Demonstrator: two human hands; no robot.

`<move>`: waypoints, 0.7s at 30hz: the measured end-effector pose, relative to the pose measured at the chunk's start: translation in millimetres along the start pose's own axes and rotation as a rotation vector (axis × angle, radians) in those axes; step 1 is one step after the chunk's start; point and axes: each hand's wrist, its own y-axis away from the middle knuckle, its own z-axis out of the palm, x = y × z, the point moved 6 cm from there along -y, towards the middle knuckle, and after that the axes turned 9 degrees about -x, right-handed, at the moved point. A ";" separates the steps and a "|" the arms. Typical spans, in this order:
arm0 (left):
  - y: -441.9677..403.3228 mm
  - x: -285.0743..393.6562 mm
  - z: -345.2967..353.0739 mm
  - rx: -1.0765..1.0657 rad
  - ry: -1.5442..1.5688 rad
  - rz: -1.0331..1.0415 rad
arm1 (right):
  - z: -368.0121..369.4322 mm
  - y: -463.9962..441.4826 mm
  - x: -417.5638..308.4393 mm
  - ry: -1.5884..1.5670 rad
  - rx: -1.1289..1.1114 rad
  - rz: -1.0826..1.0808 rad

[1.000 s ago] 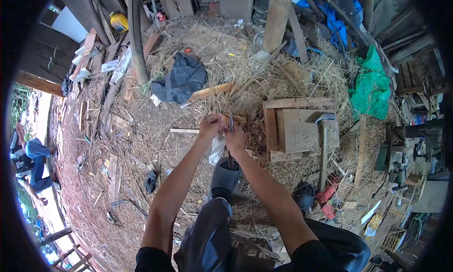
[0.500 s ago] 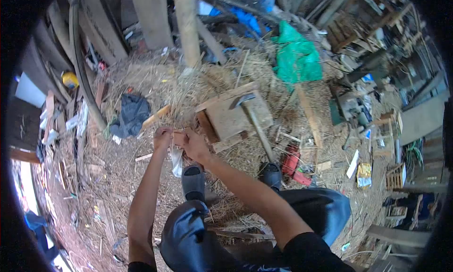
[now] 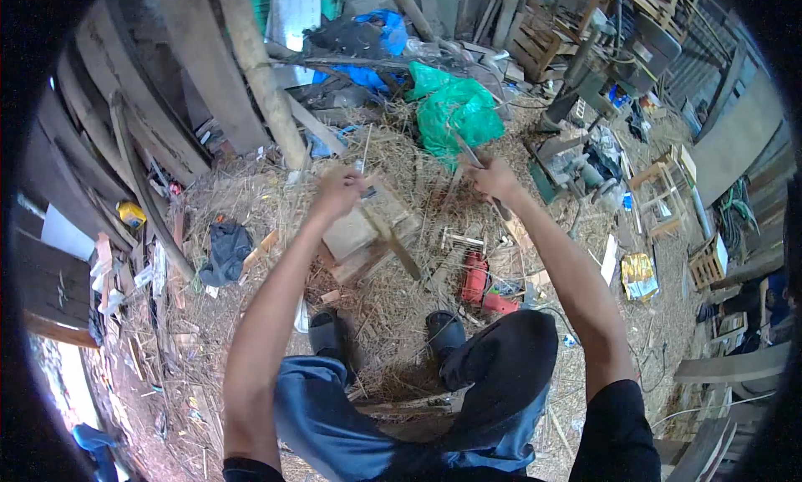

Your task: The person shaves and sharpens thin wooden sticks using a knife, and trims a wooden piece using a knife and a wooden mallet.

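Observation:
My left hand (image 3: 338, 194) is closed at the head end of a hammer (image 3: 403, 256), its fingers covering part of the metal. The hammer's wooden handle slants down to the right across a pale wooden block (image 3: 351, 234), which rests on the straw-covered ground. Farther right, my right hand (image 3: 494, 181) grips a long, narrow tool (image 3: 469, 150). Its greyish upper end points up and left, and its other end shows below the fist; the exact kind is unclear. Behind that tool lies a green plastic sheet (image 3: 459, 114).
A red power tool (image 3: 474, 277) lies in front of my right foot. A black plastic bag (image 3: 225, 252) sits to the left. Planks (image 3: 209, 64) and a wooden post (image 3: 263, 77) lean at the back left. Scrap wood and a yellow packet (image 3: 639, 276) lie to the right.
My hands were together left of the block around a small brownish piece; now they are apart. The left is at the hammer head, the right holds the long tool. The view has shifted right.

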 end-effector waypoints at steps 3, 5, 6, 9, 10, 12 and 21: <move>-39.1 12.2 76.0 -0.032 -0.451 0.082 | -31.8 -17.5 83.5 -0.045 0.061 0.151; -66.3 -6.7 128.2 -0.130 -0.514 0.036 | -27.1 -19.9 137.8 -0.428 -0.018 0.250; -75.4 -16.1 152.2 -0.138 -0.538 0.015 | -23.1 -17.3 158.3 -0.439 -0.018 0.269; -99.7 -64.4 213.7 -0.241 -0.455 -0.116 | -13.8 -33.3 225.7 -0.134 -0.043 0.272; -109.9 -84.6 229.5 -0.256 -0.454 -0.128 | -11.5 -36.7 242.2 -0.143 -0.045 0.289; -121.2 -118.2 259.5 -0.280 -0.634 -0.070 | -8.5 -40.6 271.7 0.128 0.011 0.237; -152.1 -177.5 317.5 -0.280 -0.761 0.111 | -0.6 -69.7 348.9 0.181 0.057 0.171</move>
